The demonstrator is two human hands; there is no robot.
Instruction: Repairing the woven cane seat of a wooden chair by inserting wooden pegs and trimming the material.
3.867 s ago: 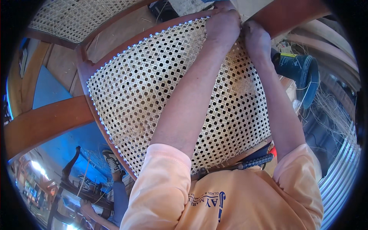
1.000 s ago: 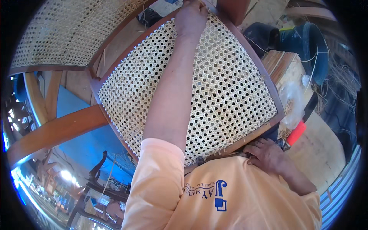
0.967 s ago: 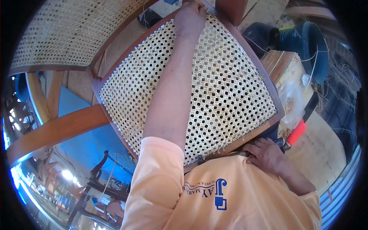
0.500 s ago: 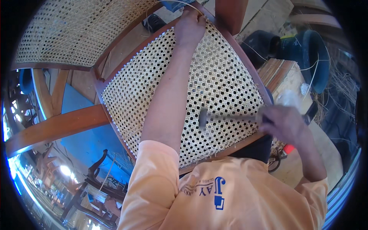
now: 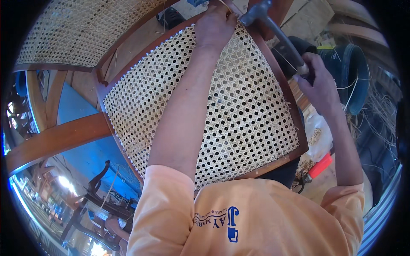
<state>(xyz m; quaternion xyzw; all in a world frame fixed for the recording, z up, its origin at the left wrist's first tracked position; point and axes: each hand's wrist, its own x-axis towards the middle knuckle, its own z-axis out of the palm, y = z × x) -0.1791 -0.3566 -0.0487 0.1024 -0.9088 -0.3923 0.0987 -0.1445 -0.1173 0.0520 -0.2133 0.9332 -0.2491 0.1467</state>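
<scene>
A woven cane seat panel (image 5: 252,102) fills the middle, set in a reddish-brown wooden chair frame (image 5: 305,143). My left arm reaches across it, and my left hand (image 5: 215,27) is closed at the seat's far corner. What its fingers pinch is hidden; a thin pale cane strand (image 5: 226,6) curves beside them. My right hand (image 5: 320,83) grips a hammer (image 5: 288,46) by its handle, out past the seat's right edge. The hammer's metal head is raised over the far corner, close to my left fingers.
Another cane panel (image 5: 81,34) stands at the upper left, with a wooden chair arm (image 5: 64,138) below it. On the right are a dark green bucket (image 5: 352,81), loose cane strands (image 5: 380,111), a clear plastic bag (image 5: 318,136) and a red object (image 5: 320,165). Another person's hand (image 5: 113,225) shows lower left.
My right hand has carried the hammer up and away from over the near right part of the seat to the far corner. My left hand stays at that corner, still closed.
</scene>
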